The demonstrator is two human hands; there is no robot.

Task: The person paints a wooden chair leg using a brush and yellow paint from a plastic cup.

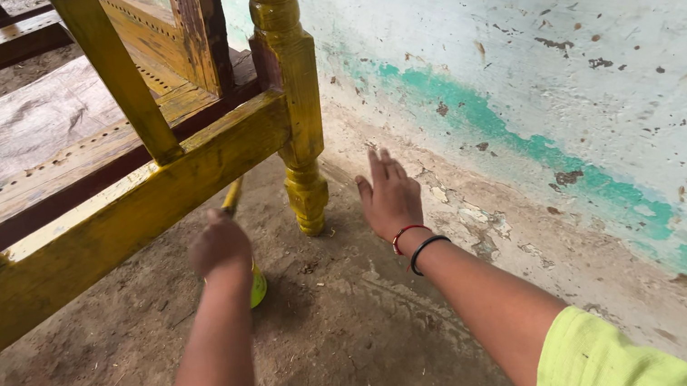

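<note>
Bare dirt floor below: left hand grips a brush, handle slanting up toward the yellow rail just ahead; right hand open, flat, beside the leg.

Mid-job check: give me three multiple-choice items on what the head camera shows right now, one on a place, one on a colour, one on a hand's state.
1. Where is the right hand?
A. Flat on the floor beside the turned leg
B. Gripping the rail
C. Pressed on the wall

2. What colour is the paint on the lower rail?
A. Red
B. Yellow
C. White

3. What is the left hand doing?
A. Lying open
B. Closed in a grip on a brush
C. Holding a cloth

Answers:
1 A, its fingers are spread on the dirt floor just right of the leg's foot.
2 B, the rail and the leg show yellow over the wood.
3 B, the fist wraps a thin handle that pokes out toward the rail.
</note>
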